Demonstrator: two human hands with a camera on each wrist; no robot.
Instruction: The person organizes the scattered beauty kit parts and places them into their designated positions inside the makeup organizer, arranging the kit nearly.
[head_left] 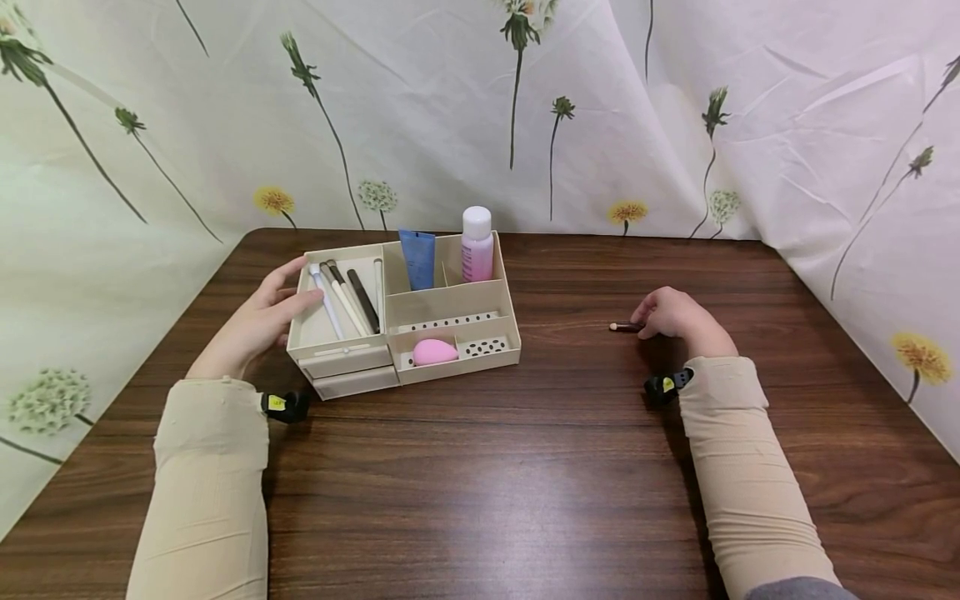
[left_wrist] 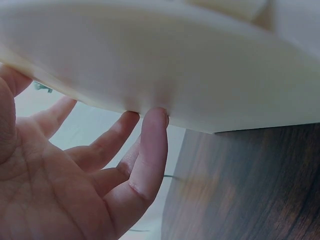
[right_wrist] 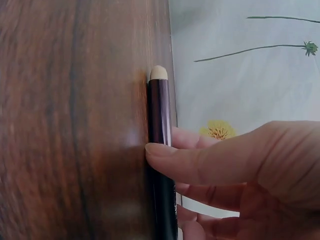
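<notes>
At the left side of a cream makeup organizer point(head_left: 442, 310), my left hand point(head_left: 251, 327) grips the wall, its thumb over the rim. The left wrist view shows bent fingers point(left_wrist: 154, 155) touching the organizer's outer side. Over on the right, my right hand point(head_left: 678, 318) pinches a dark cosmetic stick point(head_left: 624, 327) low at the tabletop. In the right wrist view, this stick point(right_wrist: 160, 110) has a beige rounded tip and a shiny purple-black barrel. The fingers partly cover its lower part.
Several slim brushes and pens point(head_left: 348, 296) lie in the organizer's left tray. Its other compartments hold a blue tube point(head_left: 418, 260), a pink bottle with a white cap point(head_left: 477, 246) and a pink makeup sponge point(head_left: 435, 352). A flowered cloth point(head_left: 450, 108) hangs behind the brown wooden table point(head_left: 480, 467).
</notes>
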